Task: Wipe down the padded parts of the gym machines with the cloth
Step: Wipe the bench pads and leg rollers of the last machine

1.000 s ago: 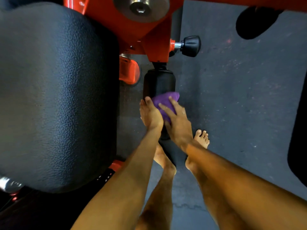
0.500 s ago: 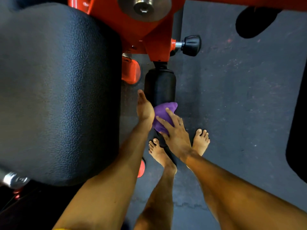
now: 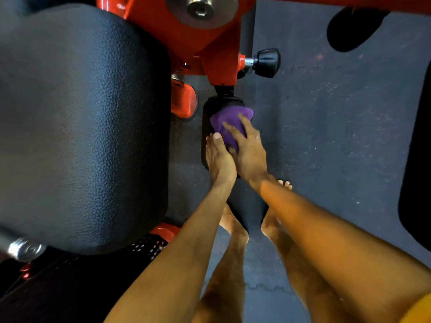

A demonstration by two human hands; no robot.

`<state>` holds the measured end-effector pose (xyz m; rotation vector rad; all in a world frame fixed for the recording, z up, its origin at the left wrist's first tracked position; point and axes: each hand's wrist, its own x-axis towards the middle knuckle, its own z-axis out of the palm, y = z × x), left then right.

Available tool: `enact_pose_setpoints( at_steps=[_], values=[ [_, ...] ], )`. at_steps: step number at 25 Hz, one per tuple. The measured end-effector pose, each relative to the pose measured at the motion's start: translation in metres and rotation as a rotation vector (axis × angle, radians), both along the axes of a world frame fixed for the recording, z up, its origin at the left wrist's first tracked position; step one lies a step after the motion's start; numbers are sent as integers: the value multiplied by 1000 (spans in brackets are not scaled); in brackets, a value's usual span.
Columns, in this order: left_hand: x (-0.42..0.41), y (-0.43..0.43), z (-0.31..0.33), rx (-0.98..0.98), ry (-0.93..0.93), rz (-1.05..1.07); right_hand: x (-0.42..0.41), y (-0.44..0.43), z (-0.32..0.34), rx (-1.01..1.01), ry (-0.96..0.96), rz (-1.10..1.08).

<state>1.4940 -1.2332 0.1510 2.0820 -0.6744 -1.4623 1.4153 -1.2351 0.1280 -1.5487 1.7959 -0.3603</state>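
Under the orange frame (image 3: pixel 186 43), in the middle of the view, a black roller pad (image 3: pixel 207 117) hangs over the floor (image 3: pixel 326 136). Its long axis runs from the frame at the far side toward the person's feet at the near side. The purple cloth (image 3: pixel 229 123) lies bunched on the far part of this pad, just below its far end. The right hand (image 3: pixel 249 152) covers the cloth from the near-right side, with fingers curved over it, and presses it on the padding. The left hand (image 3: pixel 218 159) holds the pad on its left side, just near of the cloth, with the thumb on top; its other fingers go round the pad and are hidden. I judge that the right hand does the wiping and the left hand only steadies the pad. Most of the unwiped length seems to lie near of the cloth, so the next stroke probably goes along the axis, toward the body. A big seat pad (image 3: pixel 81 124) is on the left, well apart from both hands.
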Motion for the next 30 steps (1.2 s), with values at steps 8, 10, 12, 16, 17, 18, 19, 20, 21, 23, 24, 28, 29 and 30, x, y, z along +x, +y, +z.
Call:
enact_pose_setpoints(
  at_steps=[8,10,12,16,17,18,19,20,21,23,24,28,29,30],
  values=[
    [11,11,-4,-35,-5,20,-9,29,5,56,-30,114],
    [11,9,-7,-41,-25,7,-7,-3,2,28,-31,37],
    [12,8,-10,-36,-35,7,-5,-23,2,33,-51,-72],
    [13,10,-12,-64,-7,5,-6,-29,-5,-44,63,276],
    [14,11,-14,-59,4,11,-8,-30,-10,-40,57,309],
    [14,12,-15,-54,11,23,-10,-31,-13,5,12,255],
    [14,13,-16,-55,16,20,-10,-33,-15,94,-70,126],
    [13,14,-13,-62,19,-3,-9,-35,-17,193,-165,-37],
    [13,16,-11,-71,20,-39,-8,-35,-19,265,-271,-211],
    [12,21,-5,-70,32,-100,-12,-33,-22,326,-419,-491],
    [11,22,-2,-59,48,-113,-16,-30,-21,351,-438,-550],
    [8,18,14,-5,89,-41,-29,1,14,343,-355,-478],
    [8,19,20,4,93,-20,-30,10,31,311,-336,-460],
    [8,23,27,9,97,-6,-32,20,51,276,-330,-448]
  ],
)
